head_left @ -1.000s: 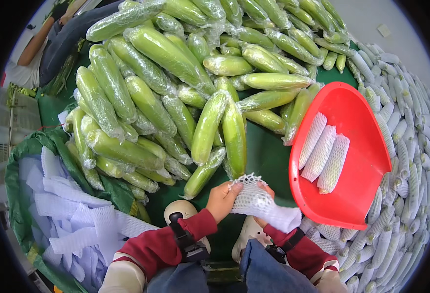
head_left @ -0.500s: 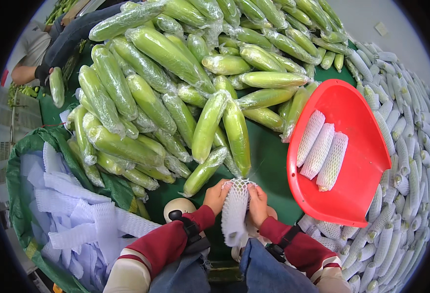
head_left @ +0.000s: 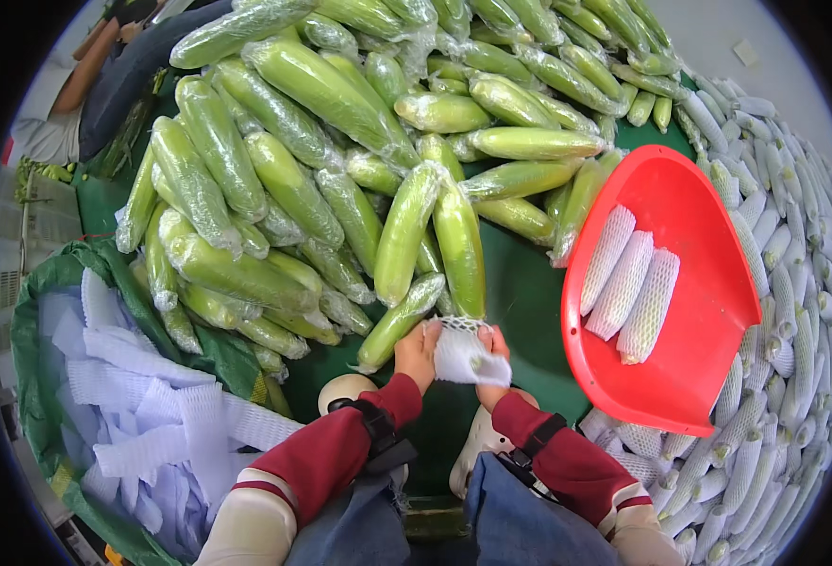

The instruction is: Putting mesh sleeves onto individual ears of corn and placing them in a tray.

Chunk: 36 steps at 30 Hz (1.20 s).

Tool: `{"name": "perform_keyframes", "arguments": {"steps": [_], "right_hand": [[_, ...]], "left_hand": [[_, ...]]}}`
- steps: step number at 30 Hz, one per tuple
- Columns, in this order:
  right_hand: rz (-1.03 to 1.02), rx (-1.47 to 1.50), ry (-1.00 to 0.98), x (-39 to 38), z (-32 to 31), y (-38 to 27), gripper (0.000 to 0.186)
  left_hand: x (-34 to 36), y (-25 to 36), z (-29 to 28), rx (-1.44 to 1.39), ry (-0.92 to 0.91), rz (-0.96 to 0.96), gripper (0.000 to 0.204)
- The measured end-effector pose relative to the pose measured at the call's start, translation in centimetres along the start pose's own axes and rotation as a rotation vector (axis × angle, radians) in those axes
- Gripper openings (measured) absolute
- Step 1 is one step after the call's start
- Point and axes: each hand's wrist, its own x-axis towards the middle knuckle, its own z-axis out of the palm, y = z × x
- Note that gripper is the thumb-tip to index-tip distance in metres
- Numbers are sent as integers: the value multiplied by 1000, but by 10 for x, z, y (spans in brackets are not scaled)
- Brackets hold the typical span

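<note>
A white foam net sleeve (head_left: pixel 461 353) is stretched between my two hands, its upper rim drawn wide. My left hand (head_left: pixel 419 355) grips its left side, and my right hand (head_left: pixel 493 357) its right side. Right above the sleeve's rim is the lower end of a long green vegetable (head_left: pixel 458 250) wrapped in clear film, which looks like an ear of corn. Whether its tip is inside the rim I cannot tell. Another film-wrapped ear (head_left: pixel 401 321) lies slanting just above my left hand.
A big heap of film-wrapped ears (head_left: pixel 312 90) covers the green table (head_left: pixel 520 311). At left, a green sack (head_left: pixel 33 377) holds loose foam sleeves (head_left: pixel 156 415). A red scoop-shaped tray (head_left: pixel 661 396) with three sleeved ears (head_left: pixel 623 283) stands right, beside a pile of sleeved ears (head_left: pixel 784 311). Another person (head_left: pixel 81 85) is far left.
The sleeve hung long below my hands; now it is bunched shorter and lifted toward the ear's end. The other person's hand and the ear it held have left their earlier place.
</note>
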Motion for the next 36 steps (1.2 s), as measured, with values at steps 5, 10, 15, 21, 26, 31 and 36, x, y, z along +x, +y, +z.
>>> {"name": "perform_keyframes", "arguments": {"steps": [5,10,15,21,26,31,36], "right_hand": [[74,143,-39,-12,17,-21,26],[-157,-124,-99,-38,11,-61,21],[-94,17,-261,-29,38,-100,23],[862,459,-981,-73,29,-211,67],[407,-123,-795,-89,-22,-261,94],[8,-149,-73,-55,-106,-301,86],[-83,-803,318,14,-270,-240,85]], "left_hand": [[-3,-8,-10,9,-116,-97,36],[-32,68,-15,-793,-345,-677,45],[-29,83,-43,-508,-282,-271,42],[-40,176,-115,246,-373,560,34],[-84,215,-230,1266,-32,564,49],[-152,165,-325,1470,172,80,54],[-136,120,-337,1154,-49,-41,57]]}}
